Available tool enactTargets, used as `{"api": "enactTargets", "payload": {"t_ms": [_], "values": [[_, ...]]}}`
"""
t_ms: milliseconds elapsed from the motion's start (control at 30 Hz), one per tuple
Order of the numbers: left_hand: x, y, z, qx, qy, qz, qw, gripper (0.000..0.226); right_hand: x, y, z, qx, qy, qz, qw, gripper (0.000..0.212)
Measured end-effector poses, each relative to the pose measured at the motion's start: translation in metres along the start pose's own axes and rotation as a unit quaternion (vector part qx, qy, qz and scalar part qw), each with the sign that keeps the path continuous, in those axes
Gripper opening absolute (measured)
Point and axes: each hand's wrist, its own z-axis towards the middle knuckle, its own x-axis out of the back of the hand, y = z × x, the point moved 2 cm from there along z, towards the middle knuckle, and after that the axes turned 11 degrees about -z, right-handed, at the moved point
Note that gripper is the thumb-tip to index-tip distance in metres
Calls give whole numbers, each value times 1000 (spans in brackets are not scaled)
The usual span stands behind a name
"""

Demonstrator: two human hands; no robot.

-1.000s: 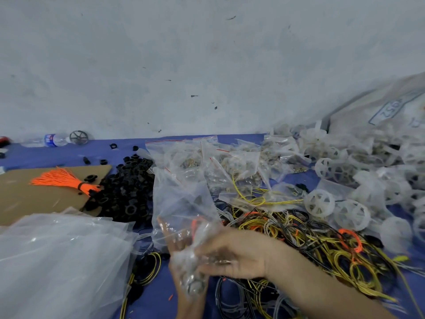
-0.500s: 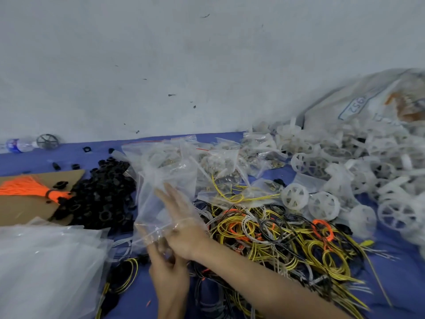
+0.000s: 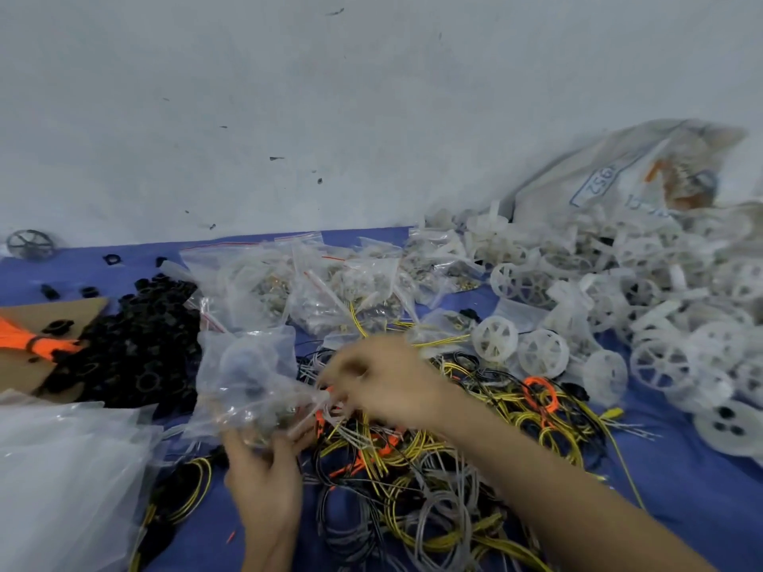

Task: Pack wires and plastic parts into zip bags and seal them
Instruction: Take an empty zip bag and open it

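Your left hand [image 3: 264, 476] grips one filled bag [image 3: 247, 377] from below, at the left edge of the wire pile [image 3: 433, 468]. Your right hand [image 3: 384, 381] is blurry but seems to pinch the bag's top. You look to be sealing it. Next, press the strip shut from end to end. Behind the pile lie about six packed bags [image 3: 330, 291]. To its right, the wheels [image 3: 495, 344] are too many to count.
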Motion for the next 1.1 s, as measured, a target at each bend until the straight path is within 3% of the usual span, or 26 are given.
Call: {"api": "enactTargets", "payload": {"t_ms": [67,100,167,200,233,333,467,533,633,667,800,900,933,1000,1100], "values": [[3,4,-2,-29,-4,47,998,22,39,64,1,-184,129,-137,965,20],[4,4,-3,-34,-14,57,998,28,59,101,-5,-277,113,-228,927,27],[1,4,-4,-30,-19,60,998,47,72,156,-27,-428,-49,-306,849,53],[0,7,-3,-35,-11,73,997,50,68,175,-37,-462,-99,-294,831,62],[-1,8,-3,-48,1,88,995,47,65,190,-46,-475,-101,-278,829,65],[-1,14,-6,-75,24,116,990,33,66,209,-53,-453,-21,-266,851,59],[2,18,-5,-77,46,144,986,26,66,211,-45,-488,1,-200,849,87],[5,18,-3,-82,47,144,985,28,63,216,-42,-504,7,-206,839,70],[7,23,-4,-80,40,123,988,32,60,218,-40,-513,45,-193,835,23],[7,24,-4,-73,36,113,990,37,60,219,-38,-504,73,-167,844,12],[6,24,-5,-70,28,76,994,63,75,190,-33,-448,268,-27,852,20],[5,27,-5,-88,16,74,993,87,89,135,-25,-338,373,195,842,22],[5,28,-5,-94,12,78,992,92,92,112,-23,-289,357,299,837,26],[6,28,-5,-98,1,79,992,94,84,68,-20,-188,230,481,825,29],[4,26,-5,-84,-19,56,995,90,39,17,-24,-128,13,587,800,24]]}}
